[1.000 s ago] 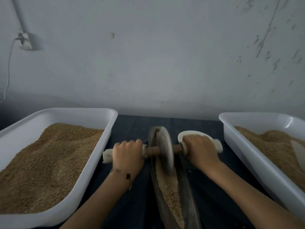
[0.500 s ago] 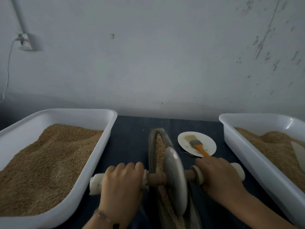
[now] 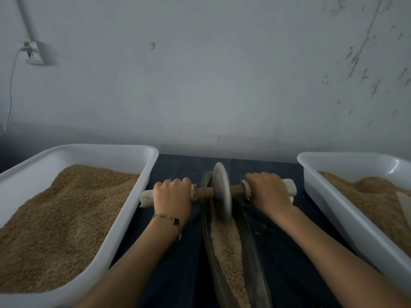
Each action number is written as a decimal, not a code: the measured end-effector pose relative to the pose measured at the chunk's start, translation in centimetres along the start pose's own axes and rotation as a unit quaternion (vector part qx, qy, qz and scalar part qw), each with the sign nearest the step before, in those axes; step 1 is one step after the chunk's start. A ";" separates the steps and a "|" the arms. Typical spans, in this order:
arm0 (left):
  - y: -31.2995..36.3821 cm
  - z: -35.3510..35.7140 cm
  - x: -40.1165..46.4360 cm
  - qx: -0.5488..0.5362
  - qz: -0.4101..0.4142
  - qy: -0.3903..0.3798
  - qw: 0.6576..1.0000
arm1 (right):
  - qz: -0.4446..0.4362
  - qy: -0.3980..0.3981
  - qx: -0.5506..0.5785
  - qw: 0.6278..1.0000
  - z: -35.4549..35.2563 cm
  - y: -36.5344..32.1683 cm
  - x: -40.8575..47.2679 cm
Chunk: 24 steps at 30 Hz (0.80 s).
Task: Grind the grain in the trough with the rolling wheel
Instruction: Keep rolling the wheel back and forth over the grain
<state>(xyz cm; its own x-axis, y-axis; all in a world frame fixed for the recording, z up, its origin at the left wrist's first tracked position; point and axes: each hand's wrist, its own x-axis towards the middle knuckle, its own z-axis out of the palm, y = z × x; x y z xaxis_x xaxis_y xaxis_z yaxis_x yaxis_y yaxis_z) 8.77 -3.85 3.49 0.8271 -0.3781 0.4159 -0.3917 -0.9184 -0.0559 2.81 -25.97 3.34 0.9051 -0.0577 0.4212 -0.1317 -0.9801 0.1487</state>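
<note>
I count two white tubs, one at my left (image 3: 142, 192) and one at my right (image 3: 329, 196), each holding a heap of grain. Between them lies one long trough (image 3: 251, 252) with one strip of grain (image 3: 226, 243) in it, and one rolling wheel (image 3: 220, 192) on one axle. Two hands are on that axle, my left hand (image 3: 172, 196) and my right hand (image 3: 268, 192). One bracelet (image 3: 169, 220) is on my left wrist. One wall socket (image 3: 33, 53) with one cord

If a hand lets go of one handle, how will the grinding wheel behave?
The thin grey stone wheel would probably tip sideways, balanced on its narrow edge in the dark trough. It looks heavy for its size, and should roll freely lengthwise.
</note>
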 end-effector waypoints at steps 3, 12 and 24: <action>0.5 -0.8 -1.8 0.015 0.037 0.026 0.999 | 0.022 -0.002 0.042 0.999 -0.3 0.1 -2.5; -0.2 -4.7 -10.6 -0.061 0.126 0.034 0.990 | -0.031 0.035 0.045 0.998 -5.5 -1.3 -11.9; -0.4 -1.0 -5.9 -0.035 0.054 0.026 0.998 | -0.017 -0.021 0.008 1.000 -2.4 -0.9 -5.0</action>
<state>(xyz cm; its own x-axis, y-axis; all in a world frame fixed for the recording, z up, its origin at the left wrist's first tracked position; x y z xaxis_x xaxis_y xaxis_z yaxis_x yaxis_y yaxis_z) 3.67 -1.19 1.99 0.7567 -0.4667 0.4579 -0.5069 -0.8611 -0.0400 -2.55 -24.30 3.30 0.9248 -0.0327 0.3789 -0.0954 -0.9844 0.1478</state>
